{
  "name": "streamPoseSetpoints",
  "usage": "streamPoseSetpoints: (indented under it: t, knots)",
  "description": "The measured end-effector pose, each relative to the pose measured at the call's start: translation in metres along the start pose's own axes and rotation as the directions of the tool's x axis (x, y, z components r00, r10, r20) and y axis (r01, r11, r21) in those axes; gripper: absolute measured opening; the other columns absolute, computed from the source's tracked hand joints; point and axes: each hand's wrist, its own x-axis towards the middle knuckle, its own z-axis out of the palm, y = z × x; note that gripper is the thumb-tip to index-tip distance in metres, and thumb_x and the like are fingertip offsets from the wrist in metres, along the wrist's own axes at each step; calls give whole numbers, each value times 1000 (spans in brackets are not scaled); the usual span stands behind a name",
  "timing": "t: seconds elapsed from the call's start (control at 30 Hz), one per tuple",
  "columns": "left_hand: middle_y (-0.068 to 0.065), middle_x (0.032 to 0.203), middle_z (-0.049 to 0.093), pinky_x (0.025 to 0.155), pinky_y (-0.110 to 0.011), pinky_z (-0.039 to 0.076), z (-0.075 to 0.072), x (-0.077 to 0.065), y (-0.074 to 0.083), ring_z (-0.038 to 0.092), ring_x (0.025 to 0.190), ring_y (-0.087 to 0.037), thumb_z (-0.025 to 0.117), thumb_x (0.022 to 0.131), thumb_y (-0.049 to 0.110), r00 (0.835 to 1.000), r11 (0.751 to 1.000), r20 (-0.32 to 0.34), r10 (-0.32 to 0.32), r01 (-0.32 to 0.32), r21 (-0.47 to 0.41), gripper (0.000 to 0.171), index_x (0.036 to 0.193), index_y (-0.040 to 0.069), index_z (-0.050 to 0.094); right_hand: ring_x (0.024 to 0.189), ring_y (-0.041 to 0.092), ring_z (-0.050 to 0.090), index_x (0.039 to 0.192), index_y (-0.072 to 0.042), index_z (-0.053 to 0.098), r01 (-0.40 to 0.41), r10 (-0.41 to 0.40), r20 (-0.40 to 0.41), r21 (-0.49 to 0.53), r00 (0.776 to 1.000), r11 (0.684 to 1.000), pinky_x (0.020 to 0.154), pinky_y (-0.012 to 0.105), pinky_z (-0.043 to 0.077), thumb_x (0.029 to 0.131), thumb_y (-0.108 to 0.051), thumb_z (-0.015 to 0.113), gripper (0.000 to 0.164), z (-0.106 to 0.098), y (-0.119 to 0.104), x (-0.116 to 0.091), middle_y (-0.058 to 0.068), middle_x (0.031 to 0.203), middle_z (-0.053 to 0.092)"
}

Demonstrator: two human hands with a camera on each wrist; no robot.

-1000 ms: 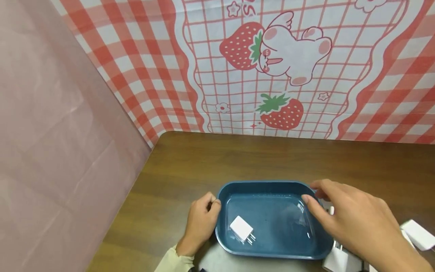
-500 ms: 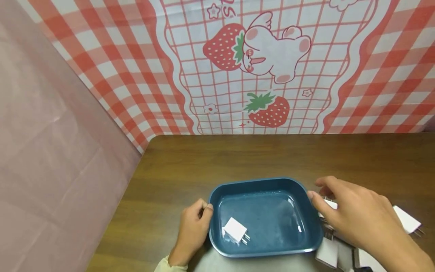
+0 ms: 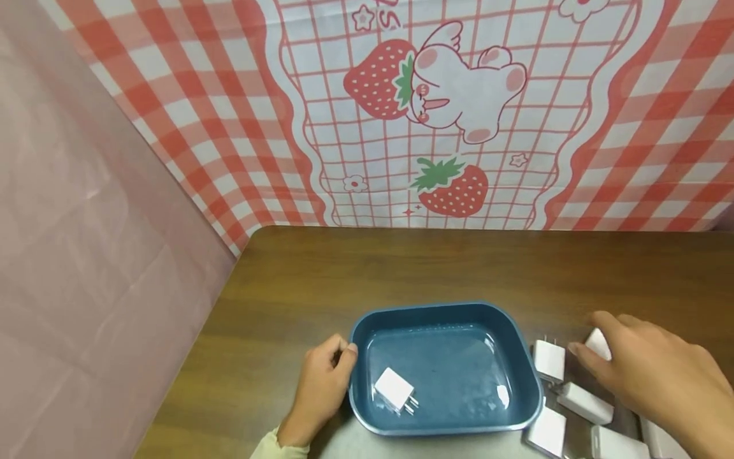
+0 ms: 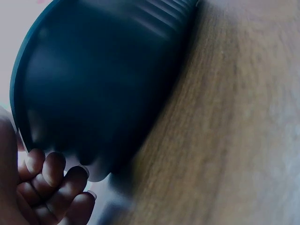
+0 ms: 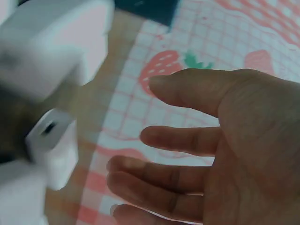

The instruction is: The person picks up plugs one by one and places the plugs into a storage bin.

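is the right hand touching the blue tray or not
Apart. The head view shows the gap: a white charger and some bare wooden table lie between the right hand and the blue tray.

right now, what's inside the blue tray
One white plug adapter lies inside the blue tray, toward its left end. The patch of tray floor directly beneath the adapter is covered, so that can't be seen.
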Motion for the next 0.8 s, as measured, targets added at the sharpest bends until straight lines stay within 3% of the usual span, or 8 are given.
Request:
streamPoseSetpoints:
  t: [0.13,0.4,0.63,0.8]
  knots:
    - [15,57,40,48,-21,32,-1,1,2,40,51,-4,65,91,6,1000,1000,2,-2,2,11,33,66,24,52,87,49,62,118,2,59,1,-1,0,-16,1000,1000,55,68,42,84,-46,76,61,10,15,-1,29,101,63]
    - [15,58,42,49,-22,34,-1,1,1,42,53,-4,66,91,7,1000,1000,5,6,-6,31,32,67,24,53,77,44,63,115,0,61,22,-22,24,1,999,1000,53,65,41,86,-45,74,55,21,20,2,24,99,65]
    - [15,58,42,49,-22,35,0,4,-1,43,54,-4,66,91,6,999,999,6,45,-45,17,32,68,23,52,86,51,60,120,0,60,-43,43,42,-2,998,999,64,73,39,84,-53,74,66,30,28,3,30,108,60]
    - [14,59,43,50,-23,37,-3,3,-3,45,55,-5,66,91,6,999,999,2,37,-37,19,31,68,23,52,77,45,60,115,-2,63,-56,56,25,15,998,998,63,72,39,82,-53,76,62,33,30,3,29,103,59]
